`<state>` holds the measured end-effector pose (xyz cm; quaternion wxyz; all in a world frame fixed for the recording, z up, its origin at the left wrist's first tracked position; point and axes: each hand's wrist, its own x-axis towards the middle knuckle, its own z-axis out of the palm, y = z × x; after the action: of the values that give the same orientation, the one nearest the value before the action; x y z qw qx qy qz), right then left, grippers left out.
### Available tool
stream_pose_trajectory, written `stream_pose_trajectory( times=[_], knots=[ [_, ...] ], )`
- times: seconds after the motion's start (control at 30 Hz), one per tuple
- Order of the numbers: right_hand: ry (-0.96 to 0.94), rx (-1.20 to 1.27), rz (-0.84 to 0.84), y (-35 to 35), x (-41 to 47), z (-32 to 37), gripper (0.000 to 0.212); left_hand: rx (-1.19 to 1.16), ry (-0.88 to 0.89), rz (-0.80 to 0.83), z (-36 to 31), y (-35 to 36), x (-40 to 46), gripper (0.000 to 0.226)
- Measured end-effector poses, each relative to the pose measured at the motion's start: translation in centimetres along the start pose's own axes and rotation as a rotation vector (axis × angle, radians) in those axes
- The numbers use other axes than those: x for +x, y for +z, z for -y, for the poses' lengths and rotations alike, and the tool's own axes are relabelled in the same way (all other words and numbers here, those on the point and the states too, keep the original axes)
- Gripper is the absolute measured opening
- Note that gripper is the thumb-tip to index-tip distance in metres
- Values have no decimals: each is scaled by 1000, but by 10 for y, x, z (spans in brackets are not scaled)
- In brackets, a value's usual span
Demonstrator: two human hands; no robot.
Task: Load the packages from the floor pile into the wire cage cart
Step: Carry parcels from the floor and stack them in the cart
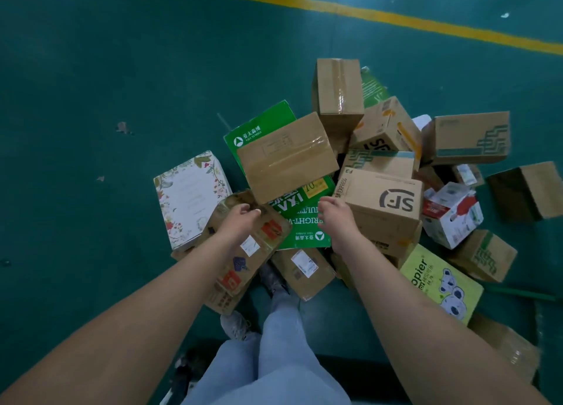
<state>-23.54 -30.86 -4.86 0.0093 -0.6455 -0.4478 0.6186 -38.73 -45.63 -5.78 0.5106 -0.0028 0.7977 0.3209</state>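
A pile of several cardboard packages lies on the green floor. A plain brown taped box sits on top of a green paper carton. My left hand reaches toward that box's near left corner, fingers loosely curled, holding nothing. My right hand is by its near right corner, beside the SF Express box, fingers also loosely curled and empty. Neither hand visibly touches the brown box. The wire cage cart is not in view.
A floral white box lies left of the pile, and a brown box with stickers lies under my left forearm. A lime-green box sits on the right. My legs and shoes stand at the pile's near edge. A yellow floor line runs behind.
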Motion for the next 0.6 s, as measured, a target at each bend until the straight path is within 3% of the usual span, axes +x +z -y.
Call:
stream_pose_trajectory(
  times=[0.17,0.43,0.53,0.6],
  knots=[
    [-13,-137,-41,11,90,31,30,-7,-76,-1,-20,9,83,65],
    [-191,-526,-186,36,203,52,72,-170,-237,2,-13,14,202,89],
    [-215,-595,-216,42,232,62,80,-224,-250,19,-14,17,227,85],
    [-200,-583,-205,48,248,67,82,-250,-237,52,-18,22,237,72]
  ],
)
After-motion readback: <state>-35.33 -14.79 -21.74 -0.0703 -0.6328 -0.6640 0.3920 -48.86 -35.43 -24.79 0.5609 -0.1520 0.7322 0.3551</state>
